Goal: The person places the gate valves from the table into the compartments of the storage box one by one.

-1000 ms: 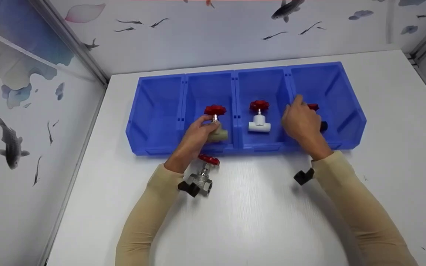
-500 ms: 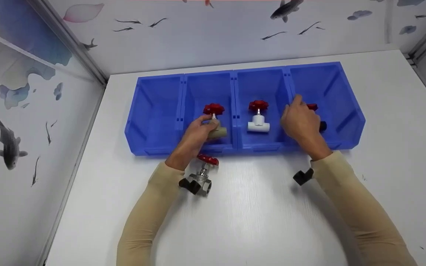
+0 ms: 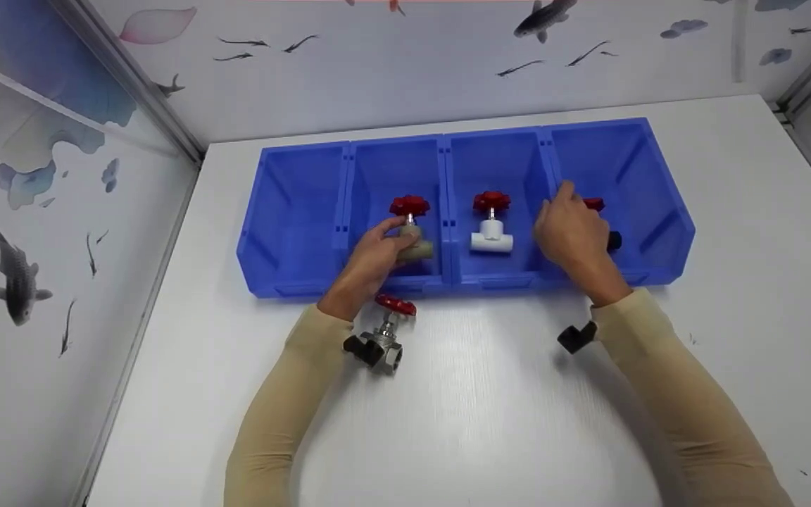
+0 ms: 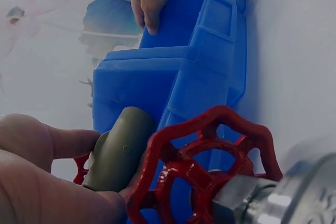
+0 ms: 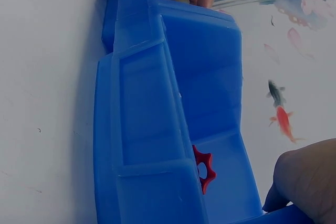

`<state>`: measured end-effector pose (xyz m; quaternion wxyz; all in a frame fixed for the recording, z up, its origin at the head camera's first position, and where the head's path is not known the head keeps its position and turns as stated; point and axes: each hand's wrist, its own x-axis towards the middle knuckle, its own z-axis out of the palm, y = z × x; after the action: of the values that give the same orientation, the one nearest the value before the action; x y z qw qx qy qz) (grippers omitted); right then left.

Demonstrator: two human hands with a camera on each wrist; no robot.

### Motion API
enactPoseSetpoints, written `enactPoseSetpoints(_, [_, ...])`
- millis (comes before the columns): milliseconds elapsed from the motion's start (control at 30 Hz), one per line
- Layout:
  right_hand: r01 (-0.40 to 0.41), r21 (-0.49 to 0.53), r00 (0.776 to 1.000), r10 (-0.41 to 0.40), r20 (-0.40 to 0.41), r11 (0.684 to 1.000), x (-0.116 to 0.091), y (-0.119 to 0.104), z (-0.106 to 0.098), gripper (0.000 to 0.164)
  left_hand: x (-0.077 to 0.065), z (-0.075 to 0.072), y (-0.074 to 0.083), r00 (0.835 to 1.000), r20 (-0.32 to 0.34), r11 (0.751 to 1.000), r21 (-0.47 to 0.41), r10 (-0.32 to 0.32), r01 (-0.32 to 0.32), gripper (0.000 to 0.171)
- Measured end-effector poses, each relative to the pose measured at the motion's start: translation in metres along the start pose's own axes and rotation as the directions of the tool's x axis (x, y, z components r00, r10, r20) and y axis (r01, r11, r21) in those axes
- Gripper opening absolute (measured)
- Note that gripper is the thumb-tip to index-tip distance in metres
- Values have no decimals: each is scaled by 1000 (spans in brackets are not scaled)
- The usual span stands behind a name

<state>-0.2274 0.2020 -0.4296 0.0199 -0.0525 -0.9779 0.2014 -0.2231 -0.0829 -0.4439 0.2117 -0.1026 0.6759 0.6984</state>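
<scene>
In the head view, my left hand (image 3: 370, 257) grips an olive-green plastic valve (image 3: 417, 251) with a red handwheel, inside the second blue bin from the left. Thumb and fingers wrap its pipe body, which also shows in the left wrist view (image 4: 123, 148). My right hand (image 3: 574, 229) holds the top of the divider (image 3: 552, 158) between the third and fourth bins, fingers bent over it. Partly behind that hand, in the fourth bin, lies a valve with a black pipe end (image 3: 614, 241) and red handwheel. A white plastic valve (image 3: 492, 241) stands in the third bin.
A metal gate valve (image 3: 391, 354) with a red handwheel lies on the white table (image 3: 490, 422), just under my left wrist. The leftmost bin (image 3: 296, 218) joins the row. Printed walls (image 3: 405, 77) rise behind and to the left. Black wrist mounts (image 3: 577, 338) jut from both sleeves.
The olive-green valve's handwheel has risen slightly as my left hand shifts its hold a little. My right hand stays at the divider.
</scene>
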Motion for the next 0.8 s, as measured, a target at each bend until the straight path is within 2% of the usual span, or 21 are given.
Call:
enactPoseSetpoints(333, [-3,-4,1000,3,28,1000,0,0,-1,46,5,1,1,999,-36,999,24,-31,32,53])
enactPoseSetpoints(567, [-7,3,999,7,31,1000,0,0,-1,48,11,3,1,996,-84,998,42,-37,41,56])
enactPoseSetpoints(800, [-12,9,999,12,32,1000,0,0,-1,46,17,5,-1,997,-74,999,34,-21,23,53])
